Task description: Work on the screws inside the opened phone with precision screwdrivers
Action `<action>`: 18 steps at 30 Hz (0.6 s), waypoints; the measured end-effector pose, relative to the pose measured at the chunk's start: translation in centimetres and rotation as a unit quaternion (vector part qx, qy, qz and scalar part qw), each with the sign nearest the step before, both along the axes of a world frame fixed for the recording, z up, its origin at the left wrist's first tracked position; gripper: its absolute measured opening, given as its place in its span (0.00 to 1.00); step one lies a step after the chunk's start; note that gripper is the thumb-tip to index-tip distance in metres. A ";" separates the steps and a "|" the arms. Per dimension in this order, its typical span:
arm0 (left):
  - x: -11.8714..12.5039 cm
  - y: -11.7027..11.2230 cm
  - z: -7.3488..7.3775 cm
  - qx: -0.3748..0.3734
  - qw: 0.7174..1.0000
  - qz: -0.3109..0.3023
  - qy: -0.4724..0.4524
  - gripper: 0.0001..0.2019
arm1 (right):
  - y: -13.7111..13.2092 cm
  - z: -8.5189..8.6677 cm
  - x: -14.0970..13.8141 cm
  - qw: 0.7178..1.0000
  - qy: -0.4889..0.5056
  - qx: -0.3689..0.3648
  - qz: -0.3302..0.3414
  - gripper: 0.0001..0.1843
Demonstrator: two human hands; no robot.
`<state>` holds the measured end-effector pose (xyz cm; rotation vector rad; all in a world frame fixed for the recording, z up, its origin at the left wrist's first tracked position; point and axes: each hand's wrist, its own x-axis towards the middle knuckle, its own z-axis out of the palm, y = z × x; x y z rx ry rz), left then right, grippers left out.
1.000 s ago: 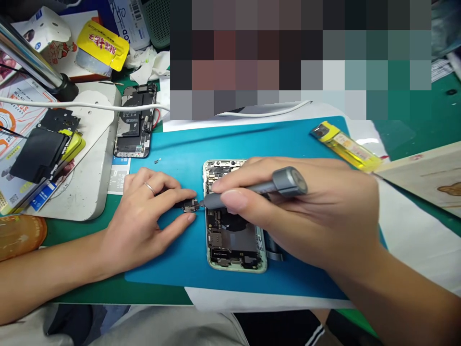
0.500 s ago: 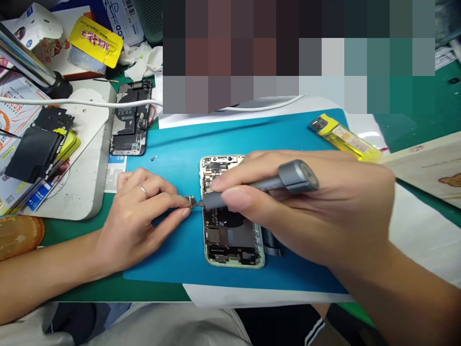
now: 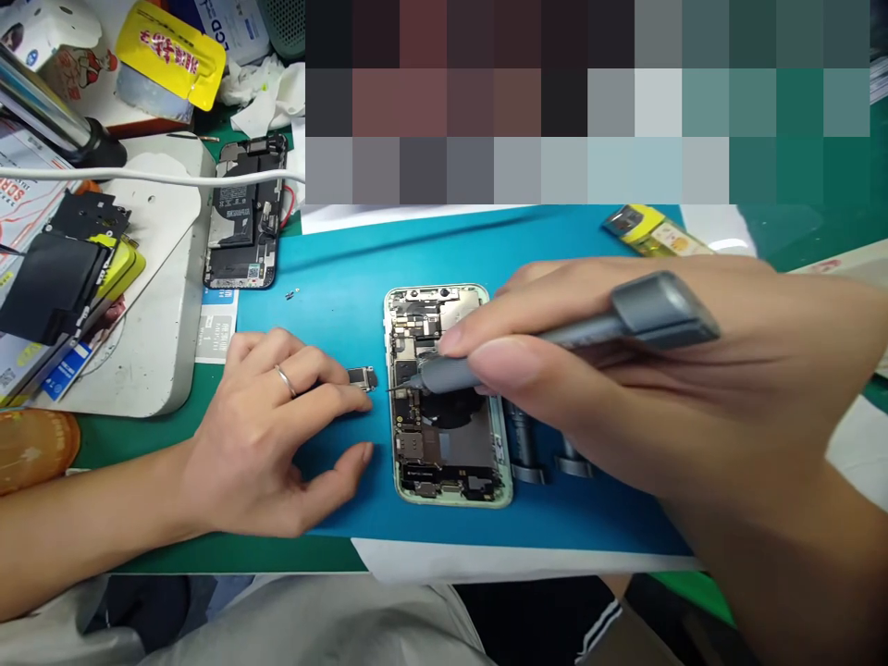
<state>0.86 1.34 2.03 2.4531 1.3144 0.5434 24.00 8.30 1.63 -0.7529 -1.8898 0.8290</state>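
Observation:
My right hand (image 3: 624,379) grips a grey pen-shaped screwdriver (image 3: 589,331) between thumb and fingers. Its thin tip points left, over the left edge of an opened phone (image 3: 462,451) with a pale green frame and bare inner parts. Left of the phone, a small metal-and-black phone part (image 3: 362,378) lies beside the fingertips of my left hand (image 3: 281,430). That hand rests on the blue mat (image 3: 333,268) with thumb and index finger apart, a ring on one finger. Whether a fingertip touches the part is hard to see.
Several tiny screws (image 3: 292,294) lie on the mat. Two grey tool ends (image 3: 528,453) show right of the phone, partly under my right hand. A second opened phone (image 3: 244,217) leans by a white box (image 3: 163,361). A yellow lighter (image 3: 648,231) lies behind; a white cable (image 3: 153,177) crosses left.
My left thumb has come away from the index finger, and the small part now lies free of the pinch. My right hand has drawn the screwdriver right, off that part.

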 end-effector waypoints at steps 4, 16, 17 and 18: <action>0.0 -0.1 -0.1 -0.013 1.000 0.017 -0.001 0.09 | -0.1 0.1 0.0 1.000 0.010 -0.016 0.025 0.12; 0.0 0.0 -0.3 -0.034 0.999 0.030 -0.004 0.09 | 0.5 0.7 0.3 0.981 -0.108 0.010 0.161 0.09; 0.0 0.0 -0.3 -0.035 0.999 0.030 -0.003 0.09 | 0.5 0.7 0.3 0.980 -0.119 0.008 0.162 0.09; 0.0 0.0 -0.4 -0.035 0.999 0.031 -0.002 0.09 | 0.5 0.6 0.3 0.979 -0.125 0.008 0.161 0.09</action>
